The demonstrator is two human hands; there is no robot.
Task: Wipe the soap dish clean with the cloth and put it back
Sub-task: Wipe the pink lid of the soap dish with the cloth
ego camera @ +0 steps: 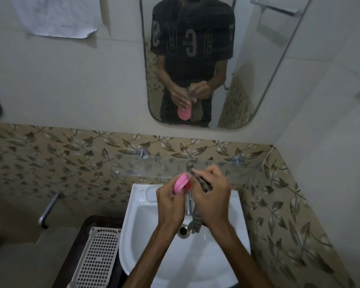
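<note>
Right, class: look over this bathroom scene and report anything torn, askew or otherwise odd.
One thing stands out: the white sheet on the wall, upper left, has a ragged, curling bottom edge. Otherwise, the left hand holds the pink soap dish and the right hand the cloth over the sink.

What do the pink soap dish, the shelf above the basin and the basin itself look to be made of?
The pink oval soap dish looks like moulded plastic: opaque, uniform colour, matte. The clear wall shelf looks like glass, since the leaf tiles show through it, and it sits on metal pegs. The white washbasin looks like glazed ceramic, glossy with soft highlights.
</note>
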